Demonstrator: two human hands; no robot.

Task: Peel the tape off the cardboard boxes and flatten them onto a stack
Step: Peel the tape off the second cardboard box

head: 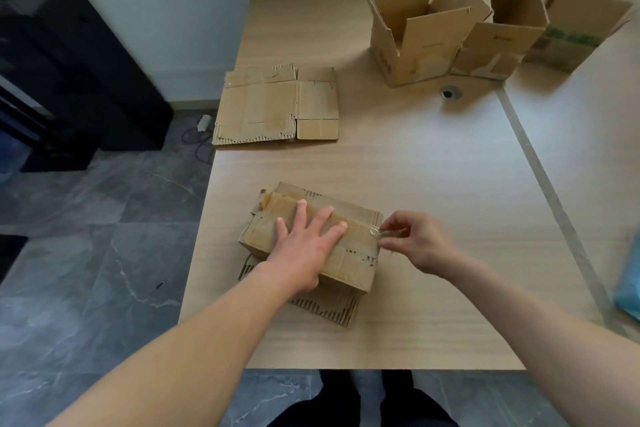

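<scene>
A small taped cardboard box (349,265) lies on the wooden table (433,184) near its front edge, with torn flaps sticking out below it. My left hand (306,243) presses flat on top of the box, fingers spread. At the box's right end, my right hand (415,239) pinches a strip of clear tape (379,234) lifted from the cardboard. A flattened cardboard box (277,104) lies at the table's far left edge.
Three open cardboard boxes (426,31) (502,24) (581,14) stand in a row at the back right. A round cable grommet (451,93) sits in the tabletop. Something blue (628,281) shows at the right edge. Dark furniture (69,62) stands on the grey floor to the left.
</scene>
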